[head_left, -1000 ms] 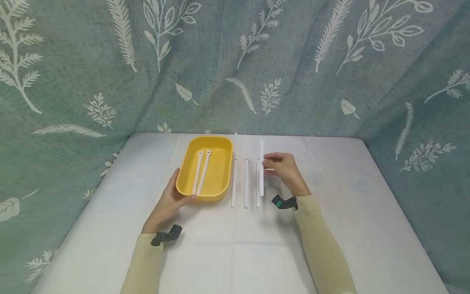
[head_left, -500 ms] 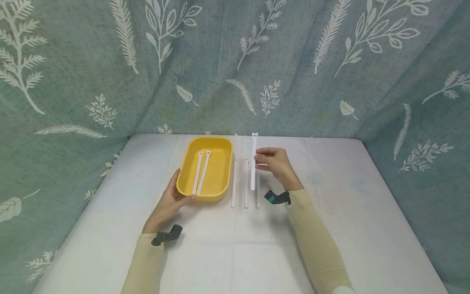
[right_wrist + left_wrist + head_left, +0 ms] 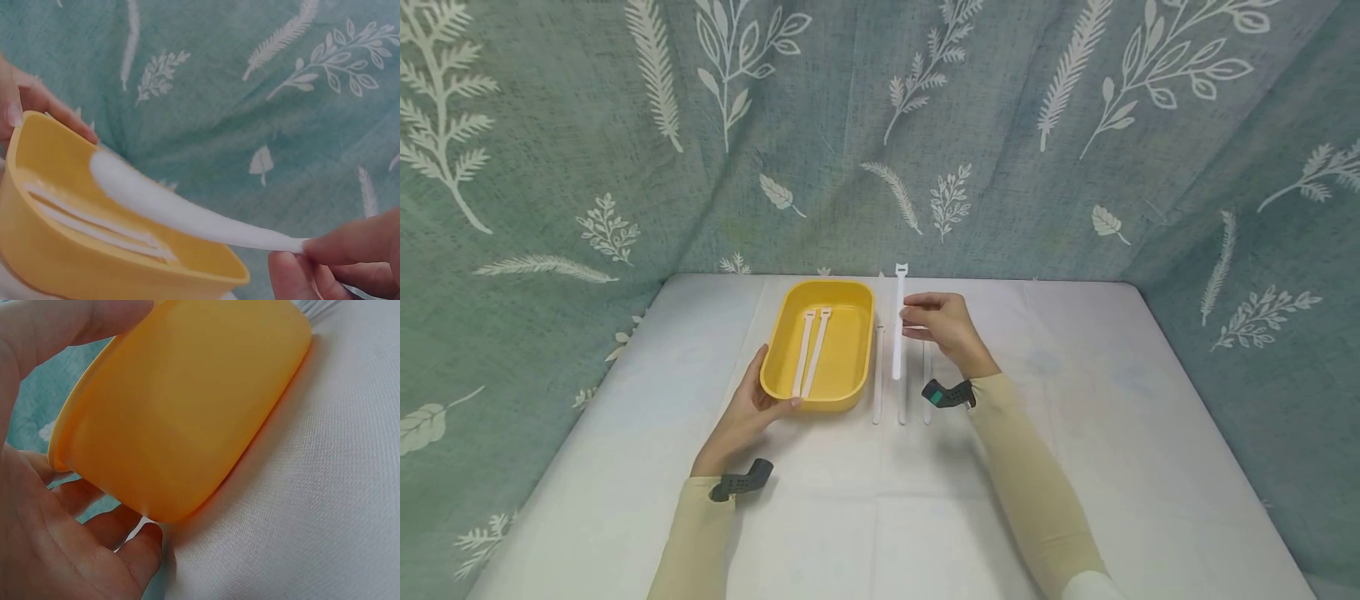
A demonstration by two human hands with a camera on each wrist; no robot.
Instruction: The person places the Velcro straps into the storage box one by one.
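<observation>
My right hand (image 3: 951, 327) pinches a white cable strap (image 3: 898, 333) with a slotted head between thumb and fingers. The strap is held upright in the air, just right of the yellow tray (image 3: 850, 358). In the right wrist view its rounded tail end (image 3: 125, 181) appears in front of the tray. My left hand (image 3: 748, 412) grips the tray's near left corner, thumb over the rim and fingers along the side. Two white straps (image 3: 812, 354) lie side by side inside the tray. Right of it, three more straps (image 3: 878, 375) lie on the table, the middle one partly hidden behind the held strap.
A white cloth covers the table (image 3: 1075, 467). Behind it and at both sides hangs a green leaf-patterned curtain (image 3: 820, 167). Each wrist wears a small dark camera mount (image 3: 741, 481).
My right hand has carried the strap leftward and slightly away from me, from above the rightmost table strap to near the tray's right edge. The left hand and tray have stayed put.
</observation>
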